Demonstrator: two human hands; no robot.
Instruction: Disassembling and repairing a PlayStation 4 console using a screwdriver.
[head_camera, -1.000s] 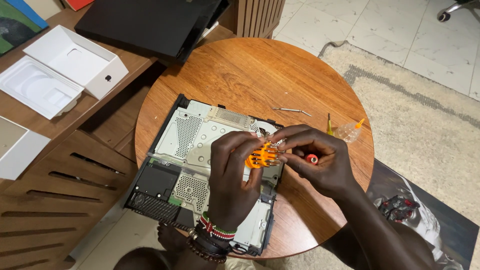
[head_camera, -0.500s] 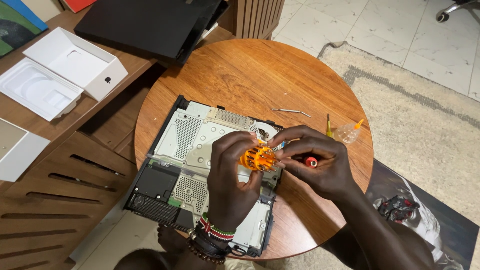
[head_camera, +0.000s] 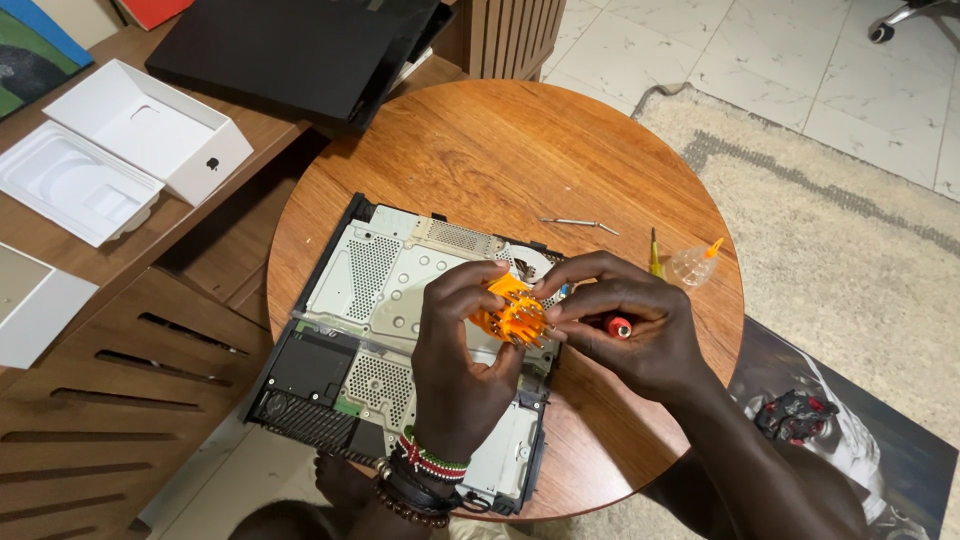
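Note:
My left hand (head_camera: 455, 365) holds a round orange bit holder (head_camera: 510, 315) with several prongs, above an opened game console (head_camera: 370, 300) that shows its silver metal shield. My right hand (head_camera: 630, 325) pinches the holder's right side with thumb and fingers, and a red-tipped tool (head_camera: 620, 327) sits in its palm. Both hands meet over the console's right half, on the round wooden table (head_camera: 500, 140).
On the table behind my hands lie two thin metal bits (head_camera: 580, 224), a yellow-handled tool (head_camera: 655, 255) and a small clear bottle with an orange tip (head_camera: 695, 262). A black cover (head_camera: 290, 45) and open white boxes (head_camera: 120, 150) rest on the wooden desk at left. A beige rug (head_camera: 850, 270) lies to the right.
The orange holder has turned slightly between my fingers. Both hands stay in nearly the same place over the console.

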